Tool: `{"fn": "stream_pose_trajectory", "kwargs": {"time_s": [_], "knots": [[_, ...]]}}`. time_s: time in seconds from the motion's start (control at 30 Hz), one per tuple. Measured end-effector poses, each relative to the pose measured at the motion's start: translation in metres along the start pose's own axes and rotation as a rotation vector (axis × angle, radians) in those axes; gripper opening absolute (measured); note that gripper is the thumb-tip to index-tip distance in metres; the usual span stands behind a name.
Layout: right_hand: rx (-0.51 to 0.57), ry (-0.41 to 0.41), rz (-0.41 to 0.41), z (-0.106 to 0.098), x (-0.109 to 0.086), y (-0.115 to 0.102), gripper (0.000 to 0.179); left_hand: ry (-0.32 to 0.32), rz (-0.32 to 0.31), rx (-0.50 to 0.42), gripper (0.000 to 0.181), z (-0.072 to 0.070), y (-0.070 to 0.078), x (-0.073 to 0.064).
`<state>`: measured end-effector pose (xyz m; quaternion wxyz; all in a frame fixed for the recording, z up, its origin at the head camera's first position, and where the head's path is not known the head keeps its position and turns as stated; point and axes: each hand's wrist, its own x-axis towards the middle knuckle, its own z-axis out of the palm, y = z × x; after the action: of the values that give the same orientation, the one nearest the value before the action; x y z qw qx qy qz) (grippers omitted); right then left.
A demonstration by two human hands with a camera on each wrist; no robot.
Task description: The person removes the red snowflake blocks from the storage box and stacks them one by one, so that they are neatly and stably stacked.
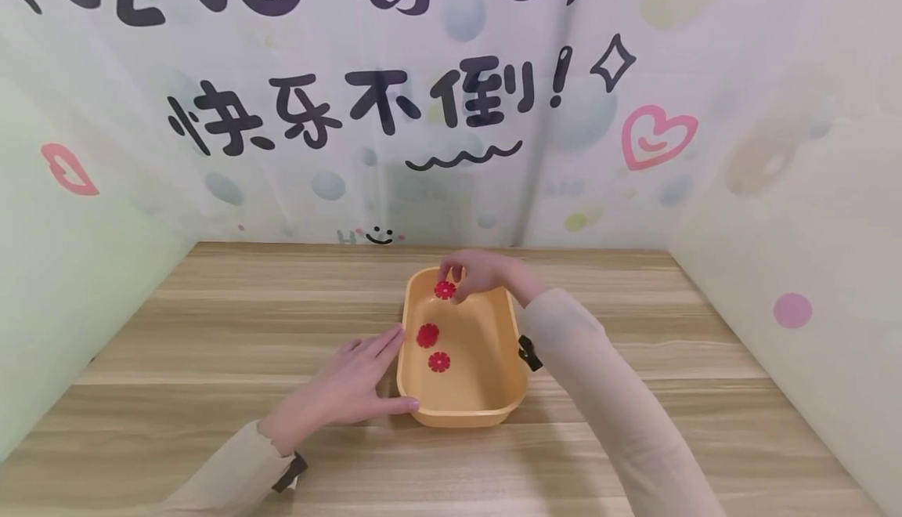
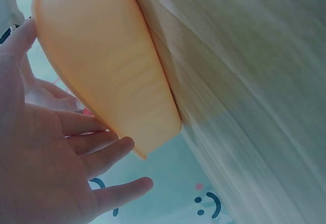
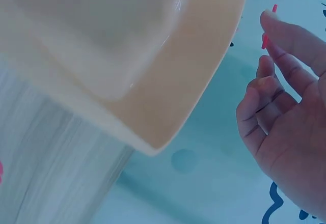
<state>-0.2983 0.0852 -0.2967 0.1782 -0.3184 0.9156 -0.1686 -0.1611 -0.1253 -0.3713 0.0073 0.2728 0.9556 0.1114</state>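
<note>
A yellow-orange plastic basin stands on the wooden table, its long side running away from me. Above its far end my right hand pinches a red notched disc between thumb and fingers; the right wrist view shows that disc edge-on at the fingertips. Inside the basin, toward the left, lie another red notched disc and a red piece just beyond it. My left hand rests against the basin's left rim, fingers extended, thumb at the near left corner. Seen from the left wrist, its fingers touch the rim.
The wood-grain table stretches out around the basin. A white printed curtain with dark characters hangs behind the table, and pale side walls flank it. Each forearm wears a black strap at the wrist.
</note>
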Motion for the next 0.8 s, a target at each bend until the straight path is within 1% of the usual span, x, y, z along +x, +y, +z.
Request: {"fn": "stream_pose_trajectory", "kwargs": {"time_s": [0.13, 0.37, 0.6, 0.8], "knots": [[0.0, 0.002, -0.027, -0.003, -0.009, 0.007, 0.028, -0.002, -0.001, 0.001, 0.095, 0.0, 0.0, 0.0], [-0.038, 0.033, -0.074, -0.001, -0.026, 0.028, 0.028, 0.002, 0.005, -0.003, 0.095, 0.0, 0.0, 0.0], [0.003, 0.056, -0.117, 0.0, -0.048, 0.047, 0.028, 0.02, 0.024, 0.009, 0.095, 0.001, -0.001, 0.0], [0.005, 0.108, -0.165, 0.001, -0.068, 0.068, 0.029, 0.026, 0.032, 0.003, 0.095, 0.001, -0.001, -0.001]]}}
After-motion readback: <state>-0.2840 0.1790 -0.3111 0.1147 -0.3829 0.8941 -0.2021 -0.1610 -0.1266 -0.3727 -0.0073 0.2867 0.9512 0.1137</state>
